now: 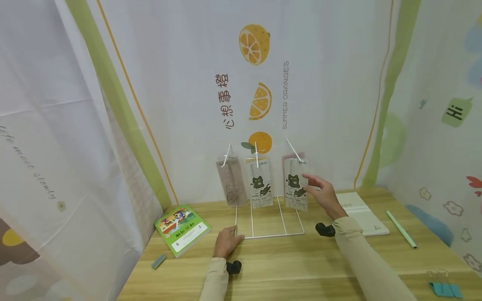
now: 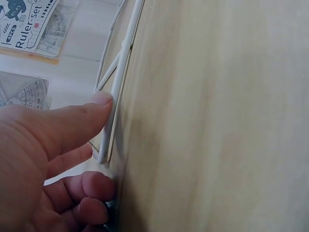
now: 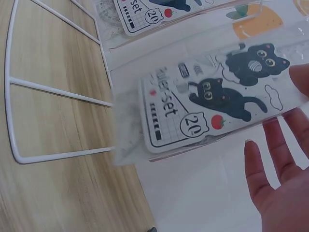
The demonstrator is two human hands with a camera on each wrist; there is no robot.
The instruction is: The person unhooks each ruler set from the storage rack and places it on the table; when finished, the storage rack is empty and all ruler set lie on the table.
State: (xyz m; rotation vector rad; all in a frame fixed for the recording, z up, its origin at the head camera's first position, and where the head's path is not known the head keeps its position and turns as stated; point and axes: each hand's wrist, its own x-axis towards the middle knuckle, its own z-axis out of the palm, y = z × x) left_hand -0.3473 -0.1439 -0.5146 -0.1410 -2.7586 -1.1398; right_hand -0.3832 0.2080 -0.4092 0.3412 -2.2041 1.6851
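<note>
A white wire rack [image 1: 272, 236] stands on the table with three hooks above its base. My left hand [image 1: 227, 242] is at its front left corner, and in the left wrist view the thumb presses the white wire with the index finger behind it. My right hand [image 1: 323, 195] pinches the edge of the clear ruler-set packet [image 3: 227, 92] on the right hook, which has black cats printed on it. Behind that packet shows a pink-edged one [image 1: 284, 161]. Another cat-printed ruler set [image 1: 260, 184] hangs on the middle hook, and a greyish ruler packet [image 1: 231, 182] on the left hook.
A green book [image 1: 182, 228] and a small grey-blue block [image 1: 159, 261] lie to the left. On the right are a pale notebook [image 1: 363, 213], a light green pen [image 1: 402, 230] and a teal binder clip [image 1: 445, 288]. A printed curtain [image 1: 320, 104] hangs behind the table.
</note>
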